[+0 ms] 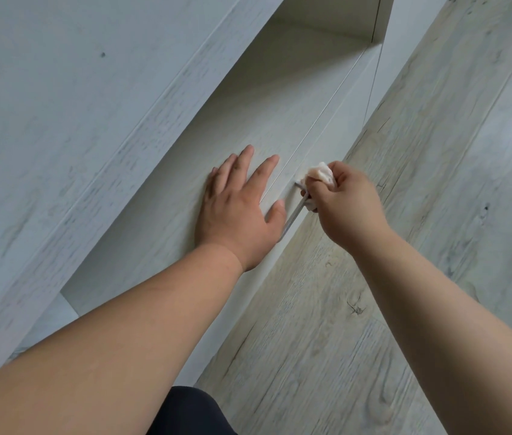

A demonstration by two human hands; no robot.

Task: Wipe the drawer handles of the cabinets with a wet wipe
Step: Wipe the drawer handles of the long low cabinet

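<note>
My left hand (242, 208) presses flat, fingers spread, on the drawer front (185, 196); my right hand (345, 202) clamps one wet wipe (322, 174) around one handle (292, 216).

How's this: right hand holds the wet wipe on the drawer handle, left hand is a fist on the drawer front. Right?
No fist: the head view shows the left hand lying flat, fingers straight, on the drawer front. The right hand does hold the wet wipe on the drawer handle.

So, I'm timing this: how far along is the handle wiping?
Nothing looks finished. The right hand grips the wipe around the handle at one end; the left hand lies flat on the drawer front. Its bare stretch remains; other handles aren't in view.
</note>
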